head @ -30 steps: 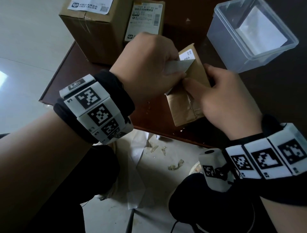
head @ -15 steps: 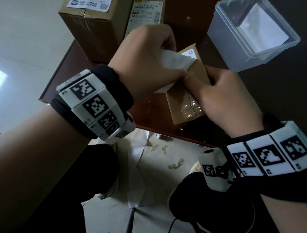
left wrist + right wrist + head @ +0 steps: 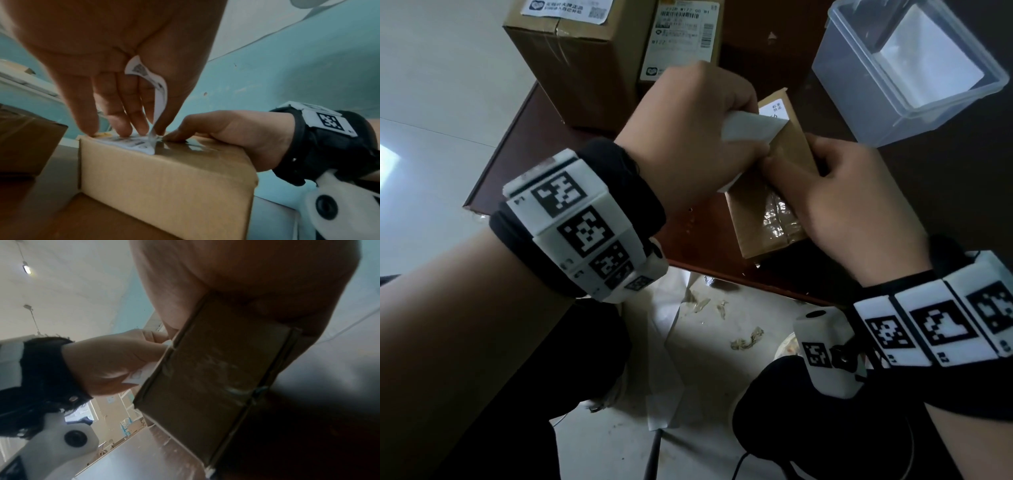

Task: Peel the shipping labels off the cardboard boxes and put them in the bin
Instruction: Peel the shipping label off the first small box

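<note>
L hand [image 3: 688, 137] pinches the half-lifted shipping label [image 3: 751, 127], far end still stuck to the small box [image 3: 767, 219] on the table [image 3: 705, 240]. R hand [image 3: 859, 205] grips the box, thumb pressing its top. Bin [image 3: 859, 89] sits beyond, w/ 2 labelled boxes [image 3: 571, 65] behind.

Left hand [image 3: 698, 133] pinching, fingers curled, right hand [image 3: 856, 205] apparently gripping

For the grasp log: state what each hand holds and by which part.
Left hand pinches the shipping label by its lifted, peeled end. Right hand holds the small cardboard box at its near end, thumb on top.
</note>
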Demonstrator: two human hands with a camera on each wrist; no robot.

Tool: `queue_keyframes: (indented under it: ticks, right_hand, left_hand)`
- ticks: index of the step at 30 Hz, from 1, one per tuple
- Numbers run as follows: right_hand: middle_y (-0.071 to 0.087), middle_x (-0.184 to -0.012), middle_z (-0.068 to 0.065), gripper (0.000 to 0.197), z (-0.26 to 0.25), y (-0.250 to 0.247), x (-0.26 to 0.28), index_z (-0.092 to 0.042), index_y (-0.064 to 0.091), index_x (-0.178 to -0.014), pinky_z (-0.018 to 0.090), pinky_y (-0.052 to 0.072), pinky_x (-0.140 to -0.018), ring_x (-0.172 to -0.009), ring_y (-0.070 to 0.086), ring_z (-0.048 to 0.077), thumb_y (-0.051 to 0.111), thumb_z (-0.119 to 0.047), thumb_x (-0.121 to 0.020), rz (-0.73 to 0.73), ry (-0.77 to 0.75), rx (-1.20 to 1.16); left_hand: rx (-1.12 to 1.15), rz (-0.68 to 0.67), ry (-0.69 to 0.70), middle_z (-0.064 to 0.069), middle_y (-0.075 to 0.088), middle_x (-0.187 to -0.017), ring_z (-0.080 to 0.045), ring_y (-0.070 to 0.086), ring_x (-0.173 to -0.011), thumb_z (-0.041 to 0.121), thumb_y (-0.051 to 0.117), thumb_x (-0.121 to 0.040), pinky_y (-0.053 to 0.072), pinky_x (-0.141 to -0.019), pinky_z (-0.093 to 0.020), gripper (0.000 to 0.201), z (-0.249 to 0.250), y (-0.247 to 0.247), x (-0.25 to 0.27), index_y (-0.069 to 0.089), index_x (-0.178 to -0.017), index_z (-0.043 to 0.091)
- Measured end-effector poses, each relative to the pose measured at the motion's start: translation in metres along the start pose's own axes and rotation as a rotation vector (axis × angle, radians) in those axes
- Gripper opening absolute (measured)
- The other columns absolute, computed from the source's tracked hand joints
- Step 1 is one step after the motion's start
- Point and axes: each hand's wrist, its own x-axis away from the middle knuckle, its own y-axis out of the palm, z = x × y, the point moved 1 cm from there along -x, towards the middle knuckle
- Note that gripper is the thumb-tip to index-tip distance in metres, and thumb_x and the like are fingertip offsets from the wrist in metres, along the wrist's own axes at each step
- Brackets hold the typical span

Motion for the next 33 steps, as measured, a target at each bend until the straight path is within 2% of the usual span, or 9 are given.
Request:
queue_keyframes:
  ticks: [5,9,11,13,15,20,24,30,33]
  right_hand:
    - [0.073,-0.083,0.007,0.033,0.005,0.002,-0.003,-0.017,0.075,-0.108,0.023,0.049,-0.055,-0.077,0.069,0.017,0.067,-0.048,-0.099,0.052,-0.031,-0.013]
    - [0.064,-0.068,0.001,0.033,0.006,0.004,-0.003,-0.016,0.071,-0.091,0.012,0.036,-0.044,-0.061,0.061,0.013,0.066,-0.048,-0.096,0.076,-0.053,0.004]
    - [0.061,-0.065,-0.001,0.034,0.007,0.006,-0.001,-0.016,0.069,-0.089,0.018,0.038,-0.049,-0.055,0.056,0.009,0.064,-0.05,-0.096,0.077,-0.057,0.029]
    - [0.063,-0.068,0.002,0.035,0.007,0.007,-0.001,-0.015,0.069,-0.091,0.028,0.04,-0.053,-0.06,0.059,0.016,0.064,-0.049,-0.096,0.074,-0.057,0.037]
    - [0.066,-0.074,0.006,0.037,0.006,0.007,-0.002,-0.013,0.069,-0.093,0.032,0.043,-0.057,-0.065,0.062,0.022,0.064,-0.049,-0.096,0.073,-0.061,0.044]
    - [0.068,-0.078,0.009,0.037,0.005,0.005,0.0,-0.013,0.068,-0.093,0.031,0.043,-0.057,-0.068,0.064,0.024,0.065,-0.05,-0.095,0.066,-0.042,0.046]
    - [0.07,-0.08,0.009,0.039,0.004,0.003,0.0,-0.012,0.069,-0.096,0.037,0.047,-0.056,-0.069,0.066,0.024,0.067,-0.051,-0.095,0.051,-0.051,0.033]
    - [0.073,-0.08,0.005,0.039,0.004,0.001,-0.001,-0.015,0.07,-0.097,0.033,0.05,-0.056,-0.068,0.068,0.017,0.068,-0.054,-0.096,0.033,-0.053,0.046]
    - [0.073,-0.081,0.005,0.041,0.004,0.001,-0.001,-0.013,0.07,-0.098,0.036,0.052,-0.057,-0.069,0.069,0.019,0.067,-0.054,-0.096,0.033,-0.051,0.059]
  left_hand:
    - [-0.096,0.064,-0.005,0.008,0.062,-0.074,-0.011,0.059,-0.07,0.036,0.07,-0.087,0.032,-0.056,-0.015,0.021,0.011,0.005,0.004,0.069,-0.078,0.017]
    - [-0.283,0.077,-0.045,0.013,0.045,-0.067,-0.015,0.051,-0.071,0.04,0.061,-0.094,0.021,-0.052,-0.017,0.02,0.017,0.007,0.007,0.066,-0.082,0.026]
    - [-0.28,0.074,-0.038,0.01,0.052,-0.071,-0.015,0.053,-0.071,0.038,0.058,-0.096,0.025,-0.052,-0.016,0.023,0.016,0.008,0.009,0.072,-0.086,0.022]
    - [-0.249,0.073,-0.018,0.006,0.066,-0.076,-0.015,0.06,-0.072,0.036,0.056,-0.098,0.036,-0.056,-0.018,0.029,0.014,0.008,0.009,0.076,-0.087,0.018]
    - [-0.202,0.082,-0.011,0.005,0.07,-0.078,-0.013,0.062,-0.071,0.037,0.056,-0.099,0.036,-0.056,-0.015,0.031,0.013,0.008,0.008,0.078,-0.087,0.02]
    - [-0.12,0.051,-0.023,0.01,0.064,-0.066,-0.007,0.054,-0.057,0.039,0.06,-0.097,0.025,-0.052,-0.009,0.03,0.01,0.006,0.005,0.079,-0.081,0.022]
    - [-0.053,0.059,-0.026,0.004,0.063,-0.059,-0.013,0.058,-0.056,0.039,0.062,-0.095,0.03,-0.051,-0.015,0.035,0.005,0.004,0.004,0.076,-0.07,0.019]
    - [-0.022,0.002,0.003,0.0,0.07,-0.068,-0.014,0.063,-0.061,0.045,0.061,-0.092,0.044,-0.054,-0.028,0.034,0.002,0.0,0.002,0.08,-0.079,0.02]
    - [-0.012,-0.003,0.003,0.002,0.069,-0.067,-0.012,0.061,-0.061,0.045,0.064,-0.092,0.04,-0.054,-0.023,0.032,0.0,0.0,0.001,0.079,-0.079,0.02]
